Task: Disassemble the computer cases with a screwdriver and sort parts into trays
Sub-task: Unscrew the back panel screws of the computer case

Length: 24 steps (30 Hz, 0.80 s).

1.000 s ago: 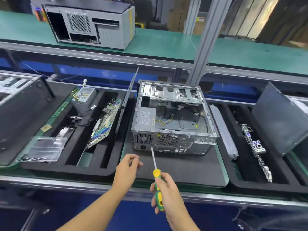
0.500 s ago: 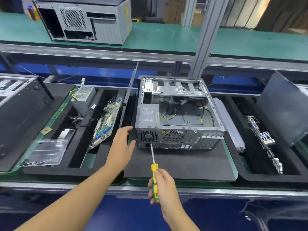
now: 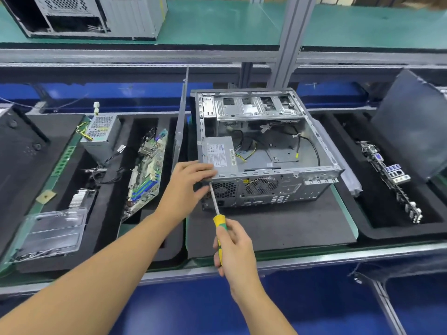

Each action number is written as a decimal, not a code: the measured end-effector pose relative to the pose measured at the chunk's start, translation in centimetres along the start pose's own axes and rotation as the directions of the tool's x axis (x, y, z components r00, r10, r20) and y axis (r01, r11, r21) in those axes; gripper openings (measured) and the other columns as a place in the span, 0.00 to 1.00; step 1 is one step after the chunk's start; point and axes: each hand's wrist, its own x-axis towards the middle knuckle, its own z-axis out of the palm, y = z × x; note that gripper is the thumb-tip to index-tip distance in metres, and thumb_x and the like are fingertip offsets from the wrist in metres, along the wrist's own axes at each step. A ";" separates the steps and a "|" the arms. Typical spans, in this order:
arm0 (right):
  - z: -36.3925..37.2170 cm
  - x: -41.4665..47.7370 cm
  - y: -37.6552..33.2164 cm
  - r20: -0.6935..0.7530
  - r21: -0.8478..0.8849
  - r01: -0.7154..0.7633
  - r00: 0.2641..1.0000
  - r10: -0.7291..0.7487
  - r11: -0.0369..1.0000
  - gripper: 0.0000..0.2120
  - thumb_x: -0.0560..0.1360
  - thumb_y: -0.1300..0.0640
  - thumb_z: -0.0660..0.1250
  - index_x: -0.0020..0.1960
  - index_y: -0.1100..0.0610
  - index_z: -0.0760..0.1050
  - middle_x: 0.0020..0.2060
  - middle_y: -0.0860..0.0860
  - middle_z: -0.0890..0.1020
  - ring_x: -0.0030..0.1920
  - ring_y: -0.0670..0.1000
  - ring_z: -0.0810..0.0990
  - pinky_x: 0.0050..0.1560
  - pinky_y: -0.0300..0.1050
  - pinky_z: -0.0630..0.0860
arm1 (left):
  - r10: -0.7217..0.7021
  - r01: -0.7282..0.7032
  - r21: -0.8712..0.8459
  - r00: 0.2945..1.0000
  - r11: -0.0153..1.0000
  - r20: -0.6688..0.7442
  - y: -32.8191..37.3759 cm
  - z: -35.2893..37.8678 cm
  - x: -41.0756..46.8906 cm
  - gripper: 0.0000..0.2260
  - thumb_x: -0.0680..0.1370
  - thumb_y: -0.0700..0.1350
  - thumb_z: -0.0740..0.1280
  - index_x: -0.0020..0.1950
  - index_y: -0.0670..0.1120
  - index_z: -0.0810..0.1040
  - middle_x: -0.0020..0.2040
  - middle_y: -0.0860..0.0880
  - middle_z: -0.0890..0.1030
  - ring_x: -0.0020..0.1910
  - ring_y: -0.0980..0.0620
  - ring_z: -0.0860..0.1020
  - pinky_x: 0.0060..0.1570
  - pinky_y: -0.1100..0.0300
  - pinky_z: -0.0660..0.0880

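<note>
Because the tool must work on its back face, the case (image 3: 266,151) lies open-side up on the mat (image 3: 278,226) with that face toward the person; the left hand (image 3: 186,187) clasps its near left corner to steady it; the right hand (image 3: 235,250) is wrapped round the screwdriver (image 3: 219,228), tip at that corner, on a screw I judge. Counted: two cases, the other case (image 3: 96,15) on the shelf (image 3: 217,22) behind; two power supplies (image 3: 219,155), one inside, one left of the case; two circuit boards (image 3: 147,170), one either side.

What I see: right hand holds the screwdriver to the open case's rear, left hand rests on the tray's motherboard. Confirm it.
Wrong: in the head view the left hand holds the open case at its corner, not the motherboard. The rest stands.
</note>
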 end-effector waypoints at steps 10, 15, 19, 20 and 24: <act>0.8 -0.2 -0.2 -0.040 0.065 -0.065 0.997 0.068 0.996 0.07 0.82 0.54 0.63 0.52 0.46 0.79 0.32 0.49 0.75 0.26 0.47 0.67 0.23 0.40 0.61 | 0.001 -0.001 -0.028 1.000 1.000 -0.012 0.4 -0.3 0.4 0.16 0.74 0.38 0.75 0.60 0.49 0.84 0.60 0.56 0.81 0.60 0.51 0.70 0.62 0.76 0.56; 1.2 -0.7 -1.0 -0.056 0.089 -0.125 0.990 0.130 0.988 0.07 0.81 0.56 0.63 0.48 0.56 0.78 0.32 0.52 0.76 0.27 0.49 0.70 0.24 0.41 0.63 | 0.005 -0.005 -0.036 1.000 0.999 -0.007 0.3 -0.3 0.4 0.16 0.73 0.37 0.75 0.59 0.48 0.84 0.59 0.56 0.81 0.59 0.50 0.70 0.62 0.76 0.57; 1.7 -0.9 -1.8 -0.149 -0.568 0.096 0.965 -0.217 0.817 0.14 0.82 0.52 0.59 0.39 0.52 0.70 0.33 0.48 0.75 0.31 0.46 0.71 0.29 0.37 0.63 | 0.000 0.000 -0.041 1.000 0.999 0.002 0.0 -0.3 0.7 0.15 0.73 0.38 0.75 0.59 0.49 0.84 0.57 0.59 0.80 0.57 0.56 0.65 0.60 0.77 0.58; 2.1 -0.9 -2.0 -0.162 -0.617 0.102 0.954 -0.253 0.780 0.13 0.83 0.51 0.59 0.40 0.52 0.71 0.34 0.47 0.75 0.34 0.47 0.73 0.31 0.39 0.65 | -0.005 0.005 -0.040 1.000 0.999 0.002 -0.1 -0.2 0.9 0.15 0.73 0.38 0.75 0.58 0.50 0.84 0.56 0.60 0.80 0.57 0.56 0.65 0.59 0.77 0.58; 4.1 -0.9 -1.6 -0.204 -0.876 0.012 0.897 -0.392 0.483 0.13 0.84 0.48 0.55 0.64 0.51 0.72 0.51 0.47 0.78 0.52 0.51 0.79 0.40 0.45 0.68 | -0.024 0.023 -0.050 0.999 0.999 -0.026 -0.3 -0.2 1.0 0.15 0.73 0.34 0.73 0.56 0.48 0.84 0.53 0.61 0.79 0.55 0.58 0.64 0.57 0.78 0.60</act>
